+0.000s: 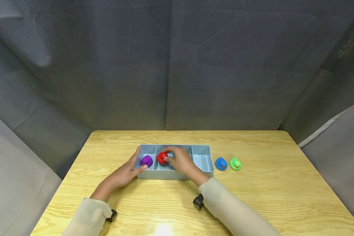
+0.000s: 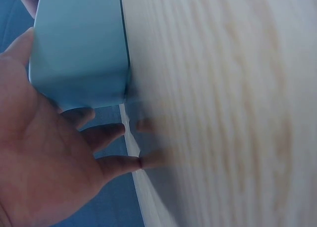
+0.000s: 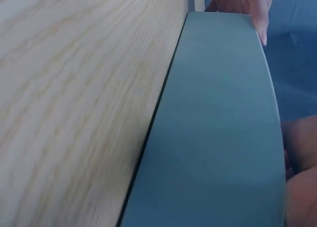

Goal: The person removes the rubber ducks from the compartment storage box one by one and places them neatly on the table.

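Note:
A long grey-blue divided box [image 1: 165, 175] sits on the table. In its leftmost compartment lies a purple rubber duck [image 1: 146, 160]. My right hand [image 1: 181, 160] reaches over the box from the front and pinches a red rubber duck [image 1: 162, 158] in the second compartment from the left; whether the duck touches the bottom cannot be told. My left hand [image 1: 125, 173] rests against the box's left end, thumb over the front rim near the purple duck, fingers fairly straight and spread along the side [image 2: 54, 153]. The right hand and wrist partly hide the third compartment.
To the right of the box, a blue rubber duck [image 1: 221, 164] and a green rubber duck [image 1: 235, 164] stand side by side on the wooden table [image 1: 271, 196]. Grey cloth curtains [image 1: 224, 82] rise behind the table and at both sides.

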Motion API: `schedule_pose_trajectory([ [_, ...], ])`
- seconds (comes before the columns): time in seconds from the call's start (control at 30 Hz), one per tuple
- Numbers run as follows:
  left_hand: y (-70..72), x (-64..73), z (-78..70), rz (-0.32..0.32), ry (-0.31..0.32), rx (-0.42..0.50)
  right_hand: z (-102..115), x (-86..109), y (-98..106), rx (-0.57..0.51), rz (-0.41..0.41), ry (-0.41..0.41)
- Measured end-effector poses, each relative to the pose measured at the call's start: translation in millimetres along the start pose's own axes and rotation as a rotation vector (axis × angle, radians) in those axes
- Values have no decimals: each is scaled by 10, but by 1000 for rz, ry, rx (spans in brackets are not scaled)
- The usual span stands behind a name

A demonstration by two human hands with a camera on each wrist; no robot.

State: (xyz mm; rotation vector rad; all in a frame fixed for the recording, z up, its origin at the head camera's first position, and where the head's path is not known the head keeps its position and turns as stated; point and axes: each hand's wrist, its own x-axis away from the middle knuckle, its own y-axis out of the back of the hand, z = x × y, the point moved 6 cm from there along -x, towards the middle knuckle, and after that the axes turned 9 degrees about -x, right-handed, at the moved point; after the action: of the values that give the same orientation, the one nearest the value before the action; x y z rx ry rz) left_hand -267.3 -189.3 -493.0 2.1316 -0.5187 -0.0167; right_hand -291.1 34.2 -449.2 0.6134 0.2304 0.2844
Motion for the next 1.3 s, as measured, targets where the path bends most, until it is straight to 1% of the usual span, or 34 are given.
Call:
schedule_pose_trajectory([
  [0.1, -1, -4, 4, -4, 1, -4, 13, 6, 28, -26, 6, -13],
  [0.3, 6, 1, -7, 0, 8, -8, 56, 38, 104, -47, -1, 23],
  [0.47, 14, 4, -10, 3, 25, -6, 82, 64, 184, -80, -17, 21],
  [0.7, 18, 7, -10, 1, 14, -9, 95, 111, 283, -123, -24, 28],
  [0.9, 22, 14, -3, 2, 15, -8, 63, 171, 367, -130, -27, 21],
  [1.13, 21, 15, -10, -5, 4, -18, -9, 234, 479, -135, -28, 59],
  [1.3, 20, 11, -11, -8, 1, -18, -50, 281, 580, -178, -25, 81],
])
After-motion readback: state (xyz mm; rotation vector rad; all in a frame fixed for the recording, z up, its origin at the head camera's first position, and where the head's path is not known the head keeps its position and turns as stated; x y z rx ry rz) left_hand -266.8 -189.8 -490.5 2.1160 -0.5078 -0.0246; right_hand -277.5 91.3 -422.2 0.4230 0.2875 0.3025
